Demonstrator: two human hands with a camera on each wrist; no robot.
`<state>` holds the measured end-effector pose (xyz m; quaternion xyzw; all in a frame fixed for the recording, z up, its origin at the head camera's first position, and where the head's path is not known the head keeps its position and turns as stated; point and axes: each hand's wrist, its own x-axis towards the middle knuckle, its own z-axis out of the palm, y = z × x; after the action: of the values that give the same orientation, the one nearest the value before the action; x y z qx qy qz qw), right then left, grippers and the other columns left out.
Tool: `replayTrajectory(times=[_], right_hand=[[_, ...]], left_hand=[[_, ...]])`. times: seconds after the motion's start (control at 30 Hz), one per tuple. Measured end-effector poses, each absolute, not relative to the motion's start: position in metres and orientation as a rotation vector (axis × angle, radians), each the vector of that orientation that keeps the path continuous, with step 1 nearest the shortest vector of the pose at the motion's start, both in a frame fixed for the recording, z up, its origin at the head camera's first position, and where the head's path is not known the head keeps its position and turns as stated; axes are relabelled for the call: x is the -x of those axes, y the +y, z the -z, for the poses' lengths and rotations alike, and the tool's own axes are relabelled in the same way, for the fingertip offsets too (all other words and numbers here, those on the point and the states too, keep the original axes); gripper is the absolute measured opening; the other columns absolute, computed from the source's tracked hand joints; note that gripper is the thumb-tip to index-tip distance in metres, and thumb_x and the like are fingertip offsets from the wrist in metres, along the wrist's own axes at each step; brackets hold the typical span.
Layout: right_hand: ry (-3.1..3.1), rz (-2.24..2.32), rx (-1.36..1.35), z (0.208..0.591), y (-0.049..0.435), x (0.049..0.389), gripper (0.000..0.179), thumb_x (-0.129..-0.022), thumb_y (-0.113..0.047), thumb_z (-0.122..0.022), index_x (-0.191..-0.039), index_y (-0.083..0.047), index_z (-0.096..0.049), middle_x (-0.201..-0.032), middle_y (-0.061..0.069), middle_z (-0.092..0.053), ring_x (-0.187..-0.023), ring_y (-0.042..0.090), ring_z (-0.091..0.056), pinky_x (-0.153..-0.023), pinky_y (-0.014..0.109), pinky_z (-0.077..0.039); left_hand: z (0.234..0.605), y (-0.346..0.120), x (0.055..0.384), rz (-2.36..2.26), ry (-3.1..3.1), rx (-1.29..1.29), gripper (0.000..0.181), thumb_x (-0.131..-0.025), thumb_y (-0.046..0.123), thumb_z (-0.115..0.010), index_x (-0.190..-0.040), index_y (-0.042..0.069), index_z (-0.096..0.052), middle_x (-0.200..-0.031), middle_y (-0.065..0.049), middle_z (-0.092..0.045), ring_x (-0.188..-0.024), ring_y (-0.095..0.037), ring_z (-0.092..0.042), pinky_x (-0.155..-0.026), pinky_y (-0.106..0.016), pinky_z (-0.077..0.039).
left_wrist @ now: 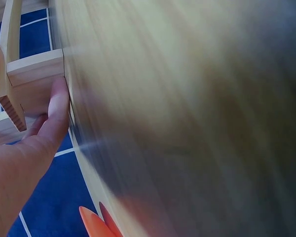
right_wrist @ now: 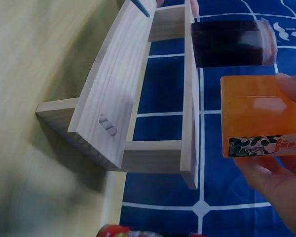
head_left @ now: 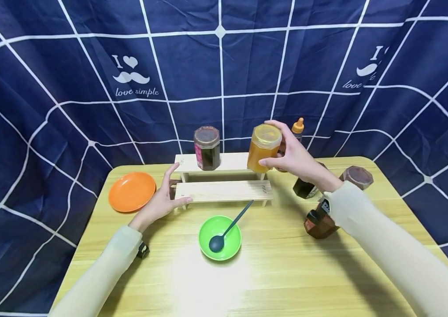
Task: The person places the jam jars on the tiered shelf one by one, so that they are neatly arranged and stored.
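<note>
Yellow wood-grain table (head_left: pixel 279 268); white-gridded navy fabric curtain (head_left: pixel 247 61) behind reads "love simple". Right hand (head_left: pixel 297 156) grasps a faceted, translucent amber jar (head_left: pixel 261 156) (label script illegible) just above the pale two-tier wooden rack (head_left: pixel 224 191); left hand (head_left: pixel 162 201) grips the rack's left end.

The pale wood-grained bench (head_left: pixel 275 246) carries an orange plate (head_left: pixel 132 192) at the left, a two-tier wooden shelf (head_left: pixel 224 191) with a dark jar (head_left: pixel 208 152) on its upper tier, a green bowl (head_left: pixel 232 243) in front, and dark containers (head_left: pixel 305 188) at the right.
</note>
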<state>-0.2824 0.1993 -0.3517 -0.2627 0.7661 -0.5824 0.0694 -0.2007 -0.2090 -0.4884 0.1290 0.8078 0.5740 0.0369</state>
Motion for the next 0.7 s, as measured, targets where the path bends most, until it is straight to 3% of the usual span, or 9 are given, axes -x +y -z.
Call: replayTrajectory(times=[0.07,0.2,0.4,0.7], right_hand=[[2.283,1.755,0.792,0.352,0.194,0.285,0.102,-0.088,0.011,-0.085,-0.167,-0.027,-0.032,-0.146,0.017,-0.056,-0.119,0.031,-0.066,-0.069,0.031,-0.058],[2.259,1.778,0.823,0.355,0.185,0.292,0.103,-0.087,0.014,-0.084,-0.168,-0.016,-0.029,-0.15,0.016,-0.053,-0.131,0.033,-0.062,-0.099,0.037,-0.057],[2.258,1.741,0.827,0.358,0.174,0.3,0.103,-0.087,0.015,-0.084,-0.168,-0.014,-0.027,-0.15,0.016,-0.053,-0.132,0.036,-0.061,-0.098,0.04,-0.058],[2.196,1.73,0.809,0.361,0.167,0.309,0.103,-0.089,0.016,-0.081,-0.169,-0.018,-0.026,-0.153,0.02,-0.05,-0.138,0.041,-0.057,-0.101,0.044,-0.057]], left_hand=[[0.489,-0.209,0.201,-1.767,2.477,-0.398,0.119,-0.093,0.008,-0.09,-0.174,0.041,-0.008,-0.152,-0.03,-0.048,-0.127,-0.046,-0.06,-0.104,-0.059,-0.05],[0.489,-0.209,0.201,-1.756,2.484,-0.39,0.12,-0.093,0.009,-0.09,-0.173,0.042,-0.008,-0.151,-0.029,-0.048,-0.127,-0.044,-0.06,-0.103,-0.058,-0.05],[0.489,-0.209,0.201,-1.745,2.488,-0.364,0.12,-0.093,0.011,-0.091,-0.172,0.046,-0.008,-0.15,-0.025,-0.05,-0.125,-0.041,-0.062,-0.102,-0.053,-0.052],[0.49,-0.21,0.201,-1.755,2.488,-0.376,0.12,-0.093,0.011,-0.091,-0.173,0.044,-0.008,-0.152,-0.026,-0.048,-0.13,-0.041,-0.058,-0.103,-0.055,-0.051]])
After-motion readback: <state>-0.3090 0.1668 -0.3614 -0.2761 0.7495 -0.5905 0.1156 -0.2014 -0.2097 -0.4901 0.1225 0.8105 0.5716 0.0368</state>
